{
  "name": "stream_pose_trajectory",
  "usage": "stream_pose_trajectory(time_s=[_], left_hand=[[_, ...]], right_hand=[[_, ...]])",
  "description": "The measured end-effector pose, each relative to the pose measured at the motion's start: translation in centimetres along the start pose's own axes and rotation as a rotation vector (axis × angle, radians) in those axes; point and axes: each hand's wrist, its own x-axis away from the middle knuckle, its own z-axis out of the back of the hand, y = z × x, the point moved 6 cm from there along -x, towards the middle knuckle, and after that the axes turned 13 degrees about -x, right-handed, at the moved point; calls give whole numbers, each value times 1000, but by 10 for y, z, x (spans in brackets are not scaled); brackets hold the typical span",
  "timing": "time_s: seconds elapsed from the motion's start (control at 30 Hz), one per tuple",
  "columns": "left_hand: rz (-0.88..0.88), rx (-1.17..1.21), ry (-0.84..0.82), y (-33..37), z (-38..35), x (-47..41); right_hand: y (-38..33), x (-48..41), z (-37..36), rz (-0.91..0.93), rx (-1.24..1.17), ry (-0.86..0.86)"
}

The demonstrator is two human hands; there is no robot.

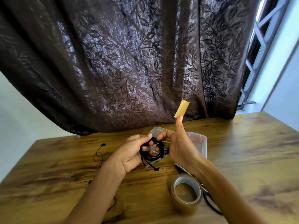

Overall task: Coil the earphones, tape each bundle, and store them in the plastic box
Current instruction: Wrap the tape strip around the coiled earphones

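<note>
A coiled bundle of black earphones [153, 152] hangs between both hands above the table, its jack plug dangling below. My left hand [131, 152] grips the coil's left side. My right hand [179, 147] pinches the coil's top right, with the thumb raised and a short strip of brown tape [182, 109] stuck to its tip. The clear plastic box [197, 141] lies just behind my hands, partly hidden by them. A roll of brown tape [186, 195] stands on the table near my right forearm.
Another black earphone [100, 152] lies loose on the wooden table [242, 159] left of my left hand. More black cable [212, 204] runs under my right forearm. A dark leaf-patterned curtain [129, 62] hangs behind the table; a window is at right.
</note>
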Motion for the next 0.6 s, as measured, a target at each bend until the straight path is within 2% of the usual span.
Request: stream_pose_trajectory(time_s=[0.17, 0.37, 0.6], left_hand=[[-61, -21, 53, 8, -1, 3], [-132, -141, 92, 18, 2, 4], [-223, -396, 102, 30, 2, 10]], right_hand=[[-8, 2, 7, 132, 12, 104], [-25, 13, 19, 478, 19, 321], [-47, 45, -4, 1105, 842, 530]])
